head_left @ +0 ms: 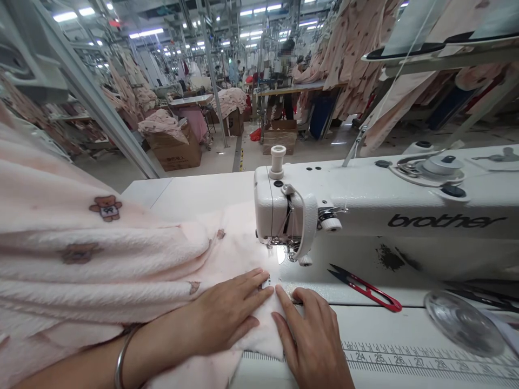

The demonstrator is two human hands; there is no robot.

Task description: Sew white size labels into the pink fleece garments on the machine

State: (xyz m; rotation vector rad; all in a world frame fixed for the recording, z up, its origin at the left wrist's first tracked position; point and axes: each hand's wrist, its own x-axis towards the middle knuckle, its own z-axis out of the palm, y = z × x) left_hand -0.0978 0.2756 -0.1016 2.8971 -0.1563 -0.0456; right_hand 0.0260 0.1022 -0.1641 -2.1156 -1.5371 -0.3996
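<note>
Pale pink fleece fabric [93, 254] printed with small brown bears lies piled over the left of the sewing table and runs to the needle. My left hand [227, 313] rests flat on the fabric, fingers stretched toward the presser foot [284, 254]. My right hand [314, 337] lies flat beside it, its fingers pressing the fabric's edge just in front of the needle. A small label [266, 282] shows between the two hands' fingertips. A metal bangle [121, 359] circles my left wrist. The white Brother sewing machine [365, 200] stands behind the hands.
Red-handled thread snips [367, 289] lie on the machine bed to the right. A clear round lid [462, 321] sits at far right. A ruler strip [405, 362] runs along the table's front. Behind are cardboard boxes [174, 151] of pink cloth, hanging garments and another worker at a table.
</note>
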